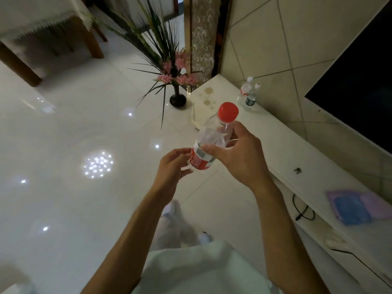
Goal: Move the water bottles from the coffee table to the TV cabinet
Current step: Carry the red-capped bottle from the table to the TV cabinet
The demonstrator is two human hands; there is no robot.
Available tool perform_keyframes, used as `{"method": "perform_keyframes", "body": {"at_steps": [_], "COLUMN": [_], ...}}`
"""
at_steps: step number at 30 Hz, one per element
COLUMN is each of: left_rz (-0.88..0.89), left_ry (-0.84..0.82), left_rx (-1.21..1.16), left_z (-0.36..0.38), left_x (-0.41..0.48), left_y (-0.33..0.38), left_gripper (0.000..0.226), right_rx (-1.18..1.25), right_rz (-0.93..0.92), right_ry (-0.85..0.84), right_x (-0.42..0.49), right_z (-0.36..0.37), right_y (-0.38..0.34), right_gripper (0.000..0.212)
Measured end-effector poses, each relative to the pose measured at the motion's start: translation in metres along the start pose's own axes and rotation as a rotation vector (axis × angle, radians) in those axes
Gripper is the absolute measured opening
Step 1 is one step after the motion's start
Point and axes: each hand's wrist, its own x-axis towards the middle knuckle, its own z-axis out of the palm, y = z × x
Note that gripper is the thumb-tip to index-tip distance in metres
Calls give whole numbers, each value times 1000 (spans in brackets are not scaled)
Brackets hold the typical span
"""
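Note:
I hold a clear water bottle (pixel 214 136) with a red cap and red label in mid-air, tilted, above the floor beside the white TV cabinet (pixel 282 149). My right hand (pixel 237 155) grips its upper body, thumb across the label. My left hand (pixel 171 166) curls round its lower end. Two more clear bottles with white caps stand close together on the cabinet's far end by the wall: one with a red label (pixel 244 92), one with a dark label (pixel 252 98).
A dark vase of pink flowers and long leaves (pixel 177 98) stands on the glossy white floor at the cabinet's far corner. A black TV (pixel 360 92) hangs above the cabinet. A purple-blue packet (pixel 356 206) and a black cable (pixel 303 211) lie on its near part. A cloth-covered table (pixel 42 22) stands far left.

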Motion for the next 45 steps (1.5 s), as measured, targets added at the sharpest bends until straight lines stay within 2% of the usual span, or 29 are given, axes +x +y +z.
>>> {"method": "perform_keyframes", "body": {"at_steps": [10,19,25,29,37,42,45], "left_rz": [-32,-85,-134,-206,-215,-213,-237], "left_ry": [-184,-290,-302,-306,-310,-310,-314], "left_rx": [45,154,222,284,390,387,356], "left_z": [31,38,49,74,114,157,182], "left_x": [142,287,345,387,440,481,504], "left_y": [49,119,139,143,162,186,187], "left_gripper": [20,29,23,21,23,23,28], "right_rx": [-46,5,59,63,39,87,102], "right_rz": [129,279,333,434,416,422,415], "right_ry": [107,231,236,218,173,103,125], "right_x": [124,252,305,351,418,471,495], "right_z": [-11,-7,-9,-23,-52,-89,-105], "right_y": [7,-7,2,29,67,93,112], "right_gripper": [74,69,68,69,74,61,66]}}
